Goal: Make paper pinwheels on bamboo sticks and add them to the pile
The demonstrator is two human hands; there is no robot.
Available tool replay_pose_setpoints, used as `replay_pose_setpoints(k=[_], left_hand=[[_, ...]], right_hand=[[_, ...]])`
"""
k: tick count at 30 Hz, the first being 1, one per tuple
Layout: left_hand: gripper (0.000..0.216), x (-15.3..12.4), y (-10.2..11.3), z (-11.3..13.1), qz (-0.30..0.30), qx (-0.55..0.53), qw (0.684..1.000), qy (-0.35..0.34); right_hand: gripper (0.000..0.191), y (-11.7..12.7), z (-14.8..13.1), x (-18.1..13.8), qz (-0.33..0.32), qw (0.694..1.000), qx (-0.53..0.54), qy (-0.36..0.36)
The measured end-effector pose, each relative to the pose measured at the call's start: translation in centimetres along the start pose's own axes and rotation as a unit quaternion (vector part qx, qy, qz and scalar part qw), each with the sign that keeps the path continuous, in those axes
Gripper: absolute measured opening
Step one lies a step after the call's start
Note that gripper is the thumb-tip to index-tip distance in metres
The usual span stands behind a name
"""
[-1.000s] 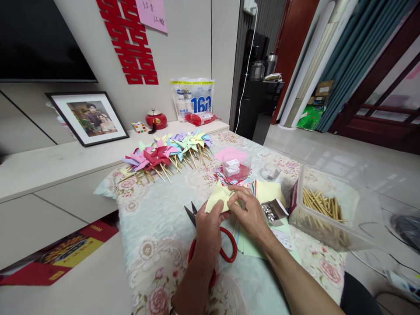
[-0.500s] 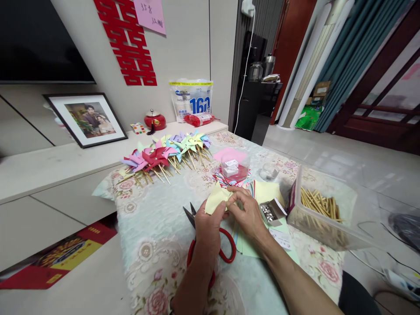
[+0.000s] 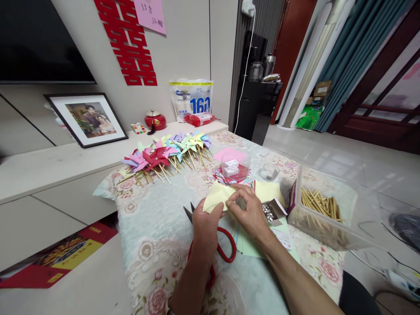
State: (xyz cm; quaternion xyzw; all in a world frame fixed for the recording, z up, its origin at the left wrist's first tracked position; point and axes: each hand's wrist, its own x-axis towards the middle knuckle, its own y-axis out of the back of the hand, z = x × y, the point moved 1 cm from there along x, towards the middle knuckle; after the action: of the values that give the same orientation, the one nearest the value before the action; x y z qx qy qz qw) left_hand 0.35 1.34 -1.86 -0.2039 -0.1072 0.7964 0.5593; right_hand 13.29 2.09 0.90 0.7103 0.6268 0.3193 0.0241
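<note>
Both hands are on a pale yellow piece of paper (image 3: pixel 215 195) held above the middle of the table. My left hand (image 3: pixel 206 223) grips it from the left, thumb on top. My right hand (image 3: pixel 247 210) pinches its right side between thumb and fingers. Whatever lies under those fingertips is hidden. Red-handled scissors (image 3: pixel 227 249) lie below my left wrist, blades apart. By my right hand are a small open box of metal pins (image 3: pixel 269 212) and a stack of pale green paper (image 3: pixel 251 245). More yellow paper (image 3: pixel 269 191) lies behind.
Several finished paper pinwheels (image 3: pixel 160 155) on sticks lie at the back left. A clear plastic bin of wooden sticks (image 3: pixel 320 205) stands on the right. Behind my hands are a round clear container (image 3: pixel 235 168) and a clear tape roll (image 3: pixel 269 172). A framed photo (image 3: pixel 90 120) leans on the cabinet.
The yellow paper has tilted and moved slightly left, showing more of its folded surface. My left hand has shifted a little left; the right fingers have changed their pinch slightly.
</note>
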Motion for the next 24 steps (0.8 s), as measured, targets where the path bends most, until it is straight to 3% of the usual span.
replay_pose_setpoints(k=[2,4,7,10,17,24], left_hand=[[0.036,0.0,0.3,0.6,-0.024,0.009,0.999,0.027],[0.038,0.0,0.5,1.3,-0.070,0.015,0.995,0.065],[0.044,-0.2,0.8,2.1,-0.161,0.017,0.979,0.124],[0.046,-0.4,0.9,2.3,-0.213,0.039,0.966,0.140],[0.037,-0.2,1.1,2.0,-0.222,0.131,0.961,0.103],[0.040,-0.2,1.0,2.4,-0.221,0.163,0.957,0.092]], right_hand=[[0.011,0.9,0.3,0.4,0.015,0.999,0.034,-0.011],[0.030,1.8,0.8,0.9,0.001,0.992,0.114,-0.062],[0.056,2.7,1.6,1.5,-0.054,0.953,0.257,-0.150],[0.065,3.1,1.7,1.4,-0.112,0.919,0.321,-0.200],[0.090,2.8,0.7,0.4,-0.252,0.864,0.354,-0.253],[0.099,2.2,1.5,0.1,-0.275,0.871,0.323,-0.246]])
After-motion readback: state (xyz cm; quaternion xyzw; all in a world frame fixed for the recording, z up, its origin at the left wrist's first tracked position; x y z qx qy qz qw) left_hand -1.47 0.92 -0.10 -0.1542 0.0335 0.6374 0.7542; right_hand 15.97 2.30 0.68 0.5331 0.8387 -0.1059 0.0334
